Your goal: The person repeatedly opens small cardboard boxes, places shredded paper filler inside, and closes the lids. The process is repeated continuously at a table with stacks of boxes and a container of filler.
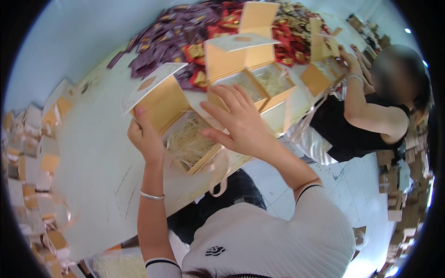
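Observation:
My left hand [144,137] holds the raised lid [161,100] of a gold gift box with its thumb on the inner face. Cream shredded paper filler [191,142] lies inside the box, and a pale pink ribbon [222,168] hangs from its near side. Over the box's right side hovers my right hand [236,121], fingers spread, with nothing seen in it. Just beyond it stand more lidded gold boxes [278,99], their lids up and shredded filler inside. Whether the right fingertips touch a box cannot be told.
Purple packets [170,34], red packets [285,41] and gold ones lie heaped along the table's far side. At the right a co-worker [375,114] handles another gold box [318,78]. Boxes [48,153] line the left edge. A bin of shredded filler [120,267] stands below the table.

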The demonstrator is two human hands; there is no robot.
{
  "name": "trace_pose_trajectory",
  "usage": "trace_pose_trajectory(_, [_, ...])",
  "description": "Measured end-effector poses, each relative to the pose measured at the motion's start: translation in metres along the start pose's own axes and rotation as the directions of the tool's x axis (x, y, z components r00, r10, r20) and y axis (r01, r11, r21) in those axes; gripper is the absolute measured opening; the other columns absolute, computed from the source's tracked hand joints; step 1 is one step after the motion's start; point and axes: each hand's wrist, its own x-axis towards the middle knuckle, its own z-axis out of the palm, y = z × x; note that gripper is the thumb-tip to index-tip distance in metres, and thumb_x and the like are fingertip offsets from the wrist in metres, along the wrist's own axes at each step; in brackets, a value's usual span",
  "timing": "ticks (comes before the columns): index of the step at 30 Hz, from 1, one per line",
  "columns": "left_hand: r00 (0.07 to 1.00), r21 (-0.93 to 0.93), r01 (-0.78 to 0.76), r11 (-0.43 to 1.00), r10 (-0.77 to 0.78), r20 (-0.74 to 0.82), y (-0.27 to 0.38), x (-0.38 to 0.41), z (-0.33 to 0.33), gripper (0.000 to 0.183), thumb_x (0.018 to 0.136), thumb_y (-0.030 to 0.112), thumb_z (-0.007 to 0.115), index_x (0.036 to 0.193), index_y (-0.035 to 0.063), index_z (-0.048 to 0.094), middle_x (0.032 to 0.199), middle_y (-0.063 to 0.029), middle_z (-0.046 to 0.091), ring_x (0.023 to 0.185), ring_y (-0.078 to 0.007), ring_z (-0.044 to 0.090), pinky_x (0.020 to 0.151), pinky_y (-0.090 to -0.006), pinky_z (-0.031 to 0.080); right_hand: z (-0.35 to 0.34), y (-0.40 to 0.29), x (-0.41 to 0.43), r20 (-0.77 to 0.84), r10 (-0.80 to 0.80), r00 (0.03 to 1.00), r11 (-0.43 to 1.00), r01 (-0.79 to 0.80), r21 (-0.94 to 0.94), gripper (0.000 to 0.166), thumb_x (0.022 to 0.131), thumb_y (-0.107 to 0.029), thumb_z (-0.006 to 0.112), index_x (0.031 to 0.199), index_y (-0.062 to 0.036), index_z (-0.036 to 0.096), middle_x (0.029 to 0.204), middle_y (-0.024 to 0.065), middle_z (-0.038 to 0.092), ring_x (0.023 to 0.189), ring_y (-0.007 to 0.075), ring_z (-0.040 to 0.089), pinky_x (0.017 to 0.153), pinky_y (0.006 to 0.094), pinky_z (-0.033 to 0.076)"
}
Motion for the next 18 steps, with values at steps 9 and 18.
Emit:
trace_pose_trajectory(9, [0.987, -0.038, -0.001, 0.999, 0.007, 0.160, -0.011, 0.002, 0.090, 0.044, 0.093, 0.032, 0.044, 0.073, -0.0045, 0.059, 0.064, -0.0007, 0.056, 0.059, -0.0050, 0.044, 0.054, -0.0220, 0.037, 0.012, 0.086, -0.056, -0.191, 0.143, 0.971, 0.989, -0.147, -0.007, 0.047, 0.077, -0.048, 0.053, 0.090, -0.0033, 0.061, 0.084, 0.0095, 0.057, 0.083, 0.0251, 0.052, 0.097, 0.0520, 0.024])
trace_pose_trajectory(18, [0.962, -0.126, -0.022, 0.992, 0.055, 0.266, -0.021, -0.007, 0.140, 0.046, 0.093, 0.034, 0.043, 0.075, -0.0051, 0.059, 0.069, -0.0012, 0.058, 0.062, -0.0054, 0.047, 0.056, -0.0216, 0.038, -0.001, 0.132, -0.073, -0.228, 0.181, 0.957, 0.983, -0.182, 0.019, 0.038, 0.075, -0.040, 0.054, 0.084, -0.0042, 0.061, 0.085, 0.0103, 0.057, 0.088, 0.0273, 0.052, 0.096, 0.0506, 0.025])
